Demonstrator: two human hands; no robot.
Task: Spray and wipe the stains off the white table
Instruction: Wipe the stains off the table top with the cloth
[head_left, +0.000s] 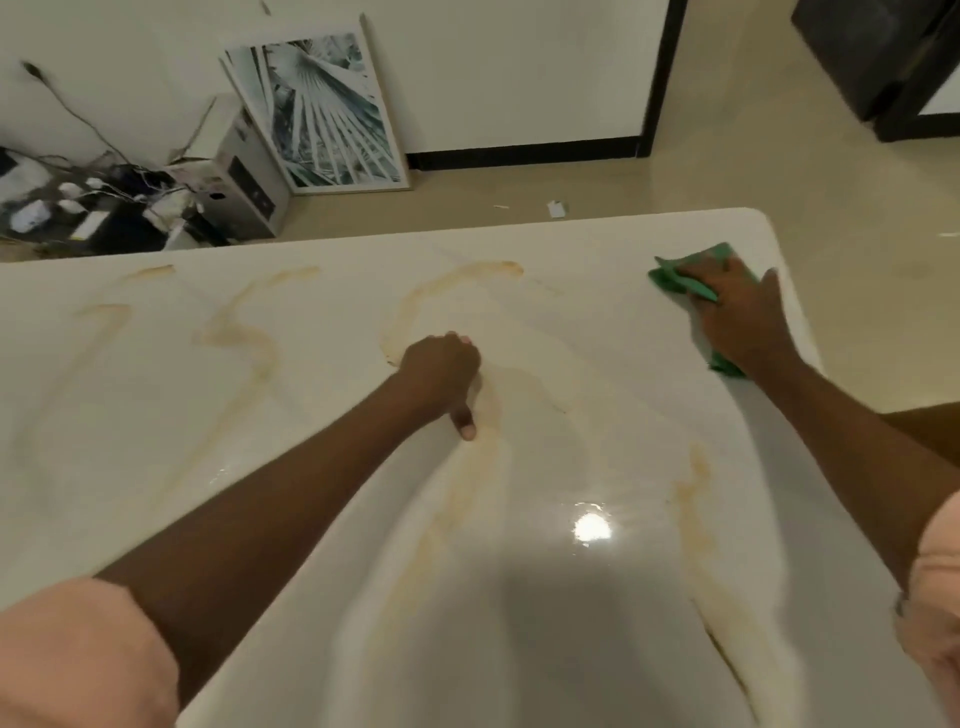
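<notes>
On the floor beyond the far left edge sits a tangle of cables and small devices (78, 208), with a framed palm-leaf print (317, 114) leaning on the wall just right of it. The white table (156, 415) fills the near part of the view, and across it run pale brown stains (244, 332): thin arcs and a zigzag at far left, a long curved streak through the middle, another smear near the right edge. The left hand (441, 374) rests on the tabletop at the centre with its fingers curled under and the thumb pointing back toward the near edge; it holds nothing and seems to serve as a brace. Close to the far right corner, the right hand (743, 317) lies palm-down on a green cloth (685, 278), fingers spread fairly flat over it, pressing it to the surface instead of gripping it. The cloth shows at the hand's far side and again at the wrist side. No spray bottle is in view. Nearly all the staining lies to the left of the cloth, and the streaks mostly run near-to-far, so the wiping hand would likely have to sweep leftward across them; the right arm is the one placed for that, though the leftmost marks sit well apart from it.
</notes>
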